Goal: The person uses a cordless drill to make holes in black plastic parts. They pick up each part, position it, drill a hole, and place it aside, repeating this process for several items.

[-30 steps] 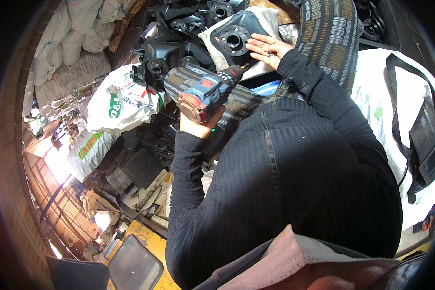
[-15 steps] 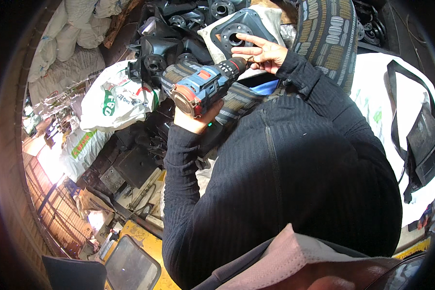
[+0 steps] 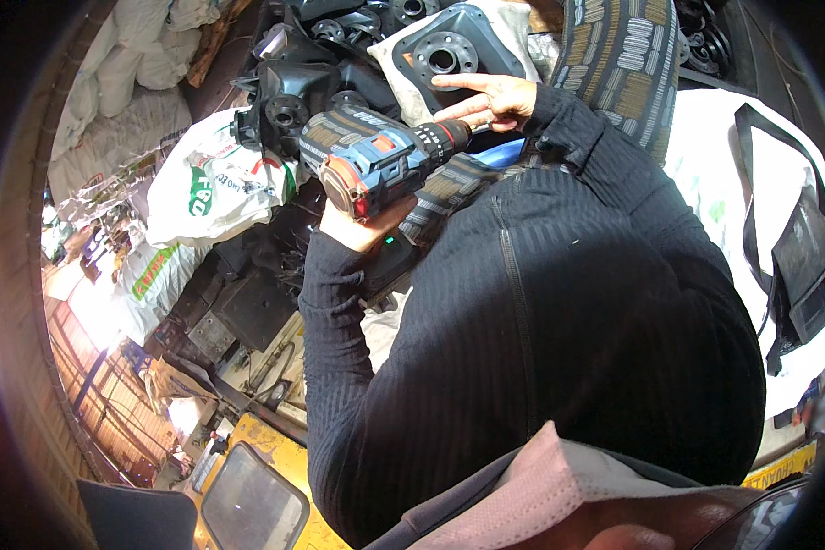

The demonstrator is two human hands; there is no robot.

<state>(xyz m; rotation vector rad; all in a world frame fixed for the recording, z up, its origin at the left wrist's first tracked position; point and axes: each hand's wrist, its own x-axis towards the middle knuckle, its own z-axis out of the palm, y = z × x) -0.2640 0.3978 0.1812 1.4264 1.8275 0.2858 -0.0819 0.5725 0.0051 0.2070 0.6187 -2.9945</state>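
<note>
My left hand is wrapped round the grip of a blue and red cordless drill. The drill lies nearly level, its black chuck pointing to the right. At the front of the chuck is my right hand, with one or two fingers stretched out to the left. Its thumb and other fingers close on a short drill bit, mostly hidden by them. Just beyond, a black square metal part with a round, drilled hub rests on a pale cloth-like cover.
More black hub parts are heaped at the far left. A patterned padded cushion curves along the right. White sacks stand on the left, and a white bag with a black strap is at the right. A yellow machine panel is near left.
The drill and my left hand have shifted slightly left and down. My right hand's fingers have drawn closer together, still at the chuck's front.
</note>
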